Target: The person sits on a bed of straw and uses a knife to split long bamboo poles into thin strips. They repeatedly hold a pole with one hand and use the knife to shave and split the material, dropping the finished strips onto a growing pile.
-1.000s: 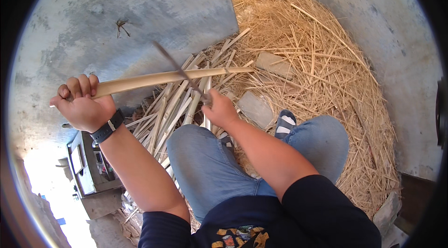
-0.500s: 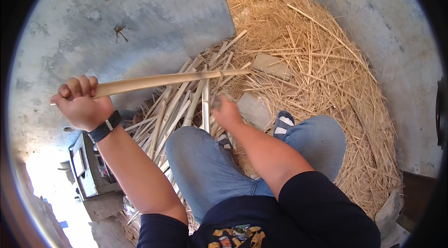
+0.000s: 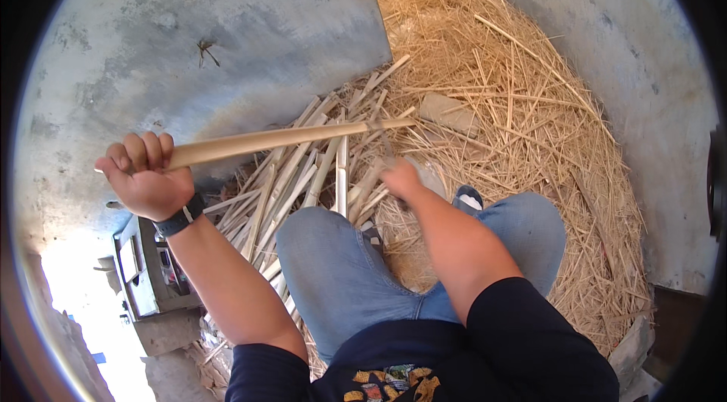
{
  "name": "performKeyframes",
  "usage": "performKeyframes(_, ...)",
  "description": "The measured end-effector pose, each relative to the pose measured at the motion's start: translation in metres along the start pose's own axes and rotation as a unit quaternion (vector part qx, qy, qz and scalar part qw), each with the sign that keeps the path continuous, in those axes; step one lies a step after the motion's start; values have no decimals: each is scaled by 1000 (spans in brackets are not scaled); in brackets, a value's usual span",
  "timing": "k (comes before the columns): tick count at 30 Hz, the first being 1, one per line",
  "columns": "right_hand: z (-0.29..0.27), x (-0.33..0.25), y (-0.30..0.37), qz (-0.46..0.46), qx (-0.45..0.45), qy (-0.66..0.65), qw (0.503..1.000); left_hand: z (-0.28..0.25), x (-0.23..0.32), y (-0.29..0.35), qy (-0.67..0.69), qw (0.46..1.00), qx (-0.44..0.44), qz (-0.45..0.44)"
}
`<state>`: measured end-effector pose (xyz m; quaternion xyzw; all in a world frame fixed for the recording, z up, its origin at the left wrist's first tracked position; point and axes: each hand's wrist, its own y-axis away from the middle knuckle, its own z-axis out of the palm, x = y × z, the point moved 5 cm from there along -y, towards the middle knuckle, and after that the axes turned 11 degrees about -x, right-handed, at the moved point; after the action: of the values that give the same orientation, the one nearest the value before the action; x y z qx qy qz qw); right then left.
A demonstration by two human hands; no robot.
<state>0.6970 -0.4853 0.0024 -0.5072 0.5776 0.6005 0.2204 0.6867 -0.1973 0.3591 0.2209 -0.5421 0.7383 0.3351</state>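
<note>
My left hand (image 3: 148, 179), wearing a dark wristwatch, is closed around one end of a long split bamboo strip (image 3: 265, 142). The strip reaches across to the right, its far end above the straw. Low in the middle, my right hand (image 3: 403, 179) is closed on a knife (image 3: 385, 141), whose thin blade is smeared by motion. That blade rises to the strip near its far end; whether it cuts in, I cannot tell. The handle is hidden in my fist.
A heap of split bamboo pieces (image 3: 303, 175) lies left of my knees. Straw-like shavings (image 3: 522, 129) cover the floor to the right, around a flat stone (image 3: 448, 113). Grey walls (image 3: 250, 31) stand close on both sides. At lower left is a small wooden cabinet (image 3: 144, 273).
My right hand has moved rightward and slightly up, bringing the knife toward the strip's far end. My left hand keeps its grip, and the whole view has shifted a little.
</note>
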Motion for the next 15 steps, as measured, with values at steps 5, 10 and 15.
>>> performKeyframes(5, 38, -17, 0, -43, 32, -16, 998, -13, -3, 0, 5, 1000, -6, 15)
performKeyframes(10, 45, -55, 19, -110, -36, 44, 992, -9, 0, 3, -37, 998, 51, 1)
performKeyframes(15, 12, -25, 14, 105, -30, -99, 989, -36, 7, 2, 8, 1000, -19, 2)
